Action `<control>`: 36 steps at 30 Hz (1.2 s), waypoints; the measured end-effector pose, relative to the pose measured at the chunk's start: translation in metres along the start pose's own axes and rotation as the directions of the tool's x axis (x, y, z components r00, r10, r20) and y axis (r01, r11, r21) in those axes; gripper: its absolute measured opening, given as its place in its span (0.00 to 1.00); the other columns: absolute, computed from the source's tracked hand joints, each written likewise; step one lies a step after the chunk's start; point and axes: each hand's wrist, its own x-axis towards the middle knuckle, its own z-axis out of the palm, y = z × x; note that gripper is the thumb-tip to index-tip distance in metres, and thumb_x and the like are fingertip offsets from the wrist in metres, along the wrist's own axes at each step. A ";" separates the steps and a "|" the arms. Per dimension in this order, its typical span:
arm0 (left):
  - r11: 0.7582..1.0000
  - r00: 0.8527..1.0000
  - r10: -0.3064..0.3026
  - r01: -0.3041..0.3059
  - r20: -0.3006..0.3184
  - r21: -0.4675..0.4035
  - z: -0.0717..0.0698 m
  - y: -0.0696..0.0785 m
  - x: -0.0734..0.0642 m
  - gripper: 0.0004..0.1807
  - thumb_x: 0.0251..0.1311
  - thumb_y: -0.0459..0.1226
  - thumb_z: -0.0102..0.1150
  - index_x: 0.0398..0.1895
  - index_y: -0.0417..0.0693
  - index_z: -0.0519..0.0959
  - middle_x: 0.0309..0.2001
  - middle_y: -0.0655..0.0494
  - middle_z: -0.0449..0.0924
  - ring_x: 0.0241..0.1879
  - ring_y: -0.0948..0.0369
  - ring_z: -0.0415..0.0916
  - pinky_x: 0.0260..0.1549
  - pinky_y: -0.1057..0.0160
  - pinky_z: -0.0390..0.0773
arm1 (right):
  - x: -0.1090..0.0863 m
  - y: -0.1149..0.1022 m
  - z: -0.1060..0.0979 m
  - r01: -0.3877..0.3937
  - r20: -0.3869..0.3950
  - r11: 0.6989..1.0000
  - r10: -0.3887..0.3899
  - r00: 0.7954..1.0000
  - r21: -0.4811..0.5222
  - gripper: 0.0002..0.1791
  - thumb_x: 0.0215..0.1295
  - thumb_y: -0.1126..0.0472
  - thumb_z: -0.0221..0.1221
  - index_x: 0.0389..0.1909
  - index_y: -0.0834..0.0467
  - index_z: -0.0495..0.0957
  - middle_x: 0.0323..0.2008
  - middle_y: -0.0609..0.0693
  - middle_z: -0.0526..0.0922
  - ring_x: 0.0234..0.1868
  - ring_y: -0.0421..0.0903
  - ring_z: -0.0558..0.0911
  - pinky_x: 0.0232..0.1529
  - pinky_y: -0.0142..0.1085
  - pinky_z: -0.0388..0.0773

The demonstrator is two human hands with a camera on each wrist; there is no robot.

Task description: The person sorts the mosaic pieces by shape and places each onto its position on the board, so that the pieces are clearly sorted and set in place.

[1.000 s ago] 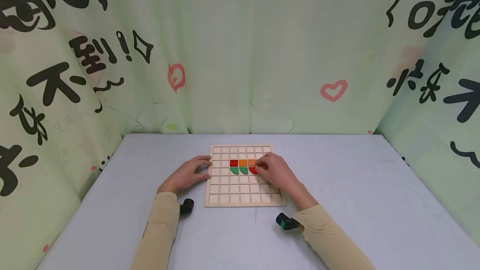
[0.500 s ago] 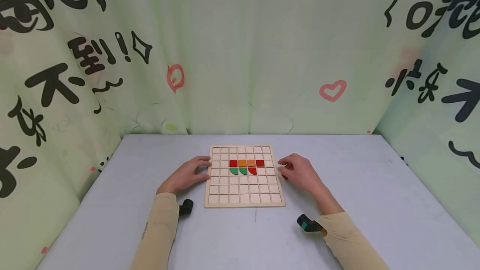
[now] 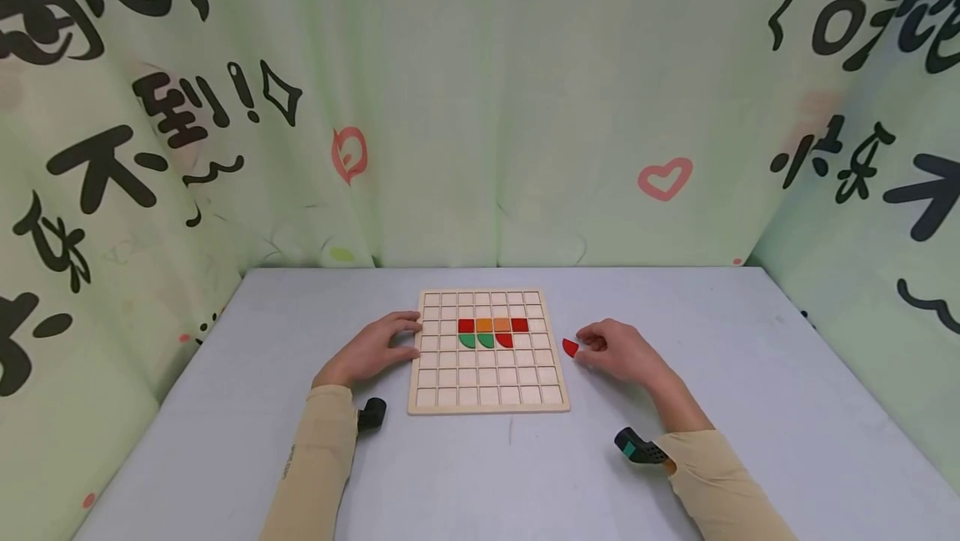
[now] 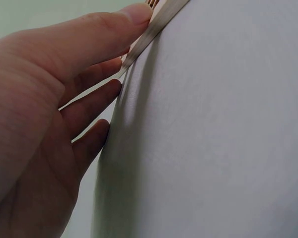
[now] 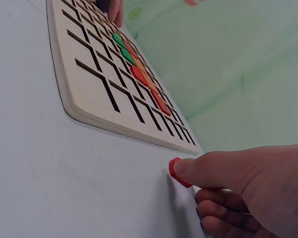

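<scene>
A wooden grid board lies on the table. On it, a row holds a red square, two orange squares and another red square. Below that row sit two green quarter-circle pieces and a red one. My left hand rests at the board's left edge, the thumb touching the wooden rim and the fingers loosely extended. To the right of the board, my right hand pinches a red quarter-circle piece just above the table; its other fingers are curled.
The pale table extends around the board on all sides. A light green curtain with dark lettering hangs behind the table and along both sides. A small black camera sits at the left wrist, another black camera at the right.
My right hand has withdrawn from the board to the right, where a red square now shows at the row's end. It now holds a red quarter-circle piece. The left hand stays put.
</scene>
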 end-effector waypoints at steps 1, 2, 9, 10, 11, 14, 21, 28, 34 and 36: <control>1.000 1.000 0.003 -0.003 -0.001 -0.001 0.000 0.000 0.000 0.27 0.62 0.41 0.65 0.62 0.41 0.75 0.70 0.49 0.64 0.71 0.49 0.58 0.68 0.49 0.61 | 0.000 -0.001 0.001 0.010 -0.001 1.000 -0.010 1.000 0.000 0.19 0.60 0.63 0.64 0.50 0.68 0.80 0.41 0.55 0.83 0.40 0.48 0.77 0.46 0.45 0.79; 1.000 1.000 0.005 -0.005 -0.002 -0.002 0.000 0.000 -0.001 0.27 0.62 0.41 0.65 0.62 0.41 0.75 0.70 0.49 0.64 0.71 0.49 0.58 0.68 0.49 0.61 | 0.001 -0.001 0.002 0.020 -0.002 1.000 -0.020 1.000 0.002 0.18 0.59 0.63 0.64 0.49 0.68 0.81 0.41 0.55 0.83 0.40 0.48 0.77 0.45 0.45 0.79; 1.000 1.000 -0.001 0.001 -0.008 -0.003 0.000 0.001 0.000 0.27 0.61 0.41 0.66 0.62 0.41 0.75 0.70 0.49 0.64 0.71 0.49 0.58 0.68 0.49 0.61 | 0.002 -0.009 0.006 0.078 -0.033 0.997 -0.078 0.996 -0.002 0.13 0.58 0.68 0.64 0.45 0.67 0.82 0.38 0.53 0.82 0.37 0.46 0.78 0.42 0.41 0.79; 1.000 1.000 -0.004 0.004 -0.007 -0.002 0.000 0.001 0.001 0.27 0.61 0.41 0.66 0.62 0.41 0.75 0.70 0.49 0.64 0.71 0.49 0.57 0.68 0.49 0.61 | 0.002 -0.010 0.006 0.082 -0.035 0.997 -0.083 0.996 -0.005 0.12 0.58 0.68 0.64 0.44 0.67 0.82 0.37 0.52 0.82 0.37 0.46 0.78 0.41 0.41 0.78; 1.000 1.000 -0.008 0.008 -0.006 -0.002 0.000 0.001 0.001 0.27 0.61 0.41 0.66 0.62 0.41 0.75 0.71 0.50 0.64 0.71 0.50 0.57 0.68 0.49 0.61 | 0.003 -0.010 0.006 0.085 -0.036 0.996 -0.085 0.996 -0.011 0.12 0.58 0.69 0.63 0.43 0.67 0.82 0.36 0.52 0.82 0.36 0.46 0.78 0.41 0.40 0.78; 1.000 1.000 -0.011 0.011 -0.005 -0.001 0.000 0.000 0.001 0.27 0.61 0.41 0.66 0.62 0.41 0.75 0.71 0.50 0.64 0.71 0.50 0.57 0.68 0.49 0.61 | 0.003 -0.012 0.007 0.073 -0.031 0.997 -0.073 0.997 -0.018 0.11 0.59 0.69 0.63 0.43 0.66 0.82 0.35 0.51 0.82 0.36 0.45 0.77 0.41 0.40 0.78; 1.000 1.000 -0.014 0.014 0.001 -0.004 0.000 -0.001 0.001 0.27 0.61 0.41 0.66 0.62 0.42 0.75 0.71 0.50 0.63 0.71 0.50 0.57 0.68 0.50 0.61 | 0.003 -0.015 0.009 0.046 -0.031 0.999 -0.047 0.998 -0.028 0.12 0.61 0.69 0.64 0.45 0.67 0.82 0.36 0.52 0.82 0.36 0.46 0.76 0.41 0.42 0.78; 1.000 1.000 -0.016 0.016 -0.001 -0.002 -0.001 0.002 0.000 0.26 0.62 0.41 0.65 0.62 0.41 0.75 0.70 0.49 0.64 0.71 0.49 0.58 0.68 0.48 0.62 | 0.001 -0.016 0.011 0.034 -0.039 0.999 -0.035 0.999 -0.033 0.13 0.62 0.69 0.63 0.47 0.67 0.81 0.38 0.54 0.81 0.37 0.47 0.76 0.42 0.42 0.79; 1.000 1.000 -0.014 0.014 -0.001 0.006 -0.001 0.002 0.000 0.26 0.62 0.41 0.65 0.62 0.41 0.75 0.70 0.49 0.64 0.71 0.49 0.58 0.68 0.48 0.62 | 0.001 -0.016 0.012 0.010 -0.049 0.999 -0.012 0.999 -0.039 0.13 0.62 0.69 0.63 0.47 0.67 0.81 0.38 0.53 0.81 0.37 0.47 0.75 0.42 0.43 0.79; 1.000 1.000 -0.011 0.011 -0.003 0.005 -0.001 0.002 0.001 0.26 0.62 0.41 0.65 0.62 0.41 0.75 0.70 0.49 0.64 0.71 0.49 0.58 0.68 0.48 0.62 | 0.001 -0.017 0.012 0.004 -0.055 0.999 -0.007 0.998 -0.040 0.13 0.62 0.69 0.62 0.47 0.66 0.82 0.38 0.53 0.81 0.37 0.47 0.75 0.42 0.43 0.79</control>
